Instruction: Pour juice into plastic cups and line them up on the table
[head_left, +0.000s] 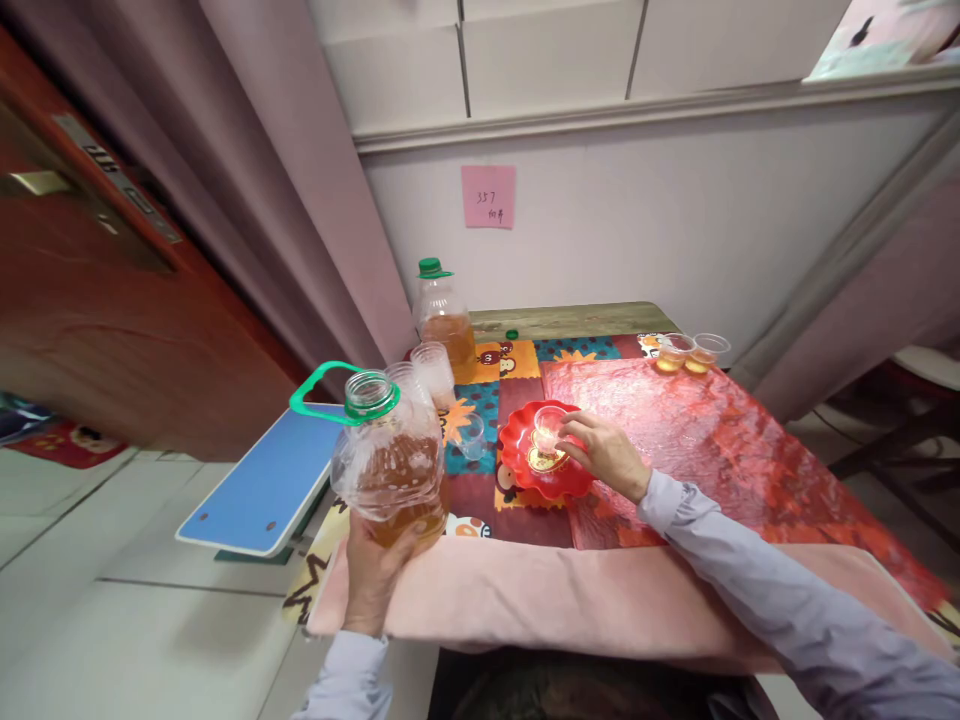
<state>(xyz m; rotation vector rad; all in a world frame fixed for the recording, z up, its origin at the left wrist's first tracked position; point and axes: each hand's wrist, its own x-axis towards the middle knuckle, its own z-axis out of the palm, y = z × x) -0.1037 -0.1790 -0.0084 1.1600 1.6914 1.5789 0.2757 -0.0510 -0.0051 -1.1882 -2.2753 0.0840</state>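
Note:
My left hand (379,570) is wrapped round the lower part of a big clear plastic jug (394,470). The jug has a green handle ring and an uncapped mouth, and amber liquid fills part of it. With the fingers of my right hand (604,452) I grip the rim of a small clear plastic cup (550,428). That cup is in or just over a red scalloped bowl (517,455) with a gold pattern at its bottom. Between jug and bowl another clear cup (471,437) stands on the patterned cloth.
A second jug (448,330) with a green cap stands at the back, near stacked clear cups (433,372) and a loose green cap (512,334). Two cups of amber liquid (697,357) stand at the far right. A pink cloth (525,590) covers the front edge. Left is a blue board (259,490).

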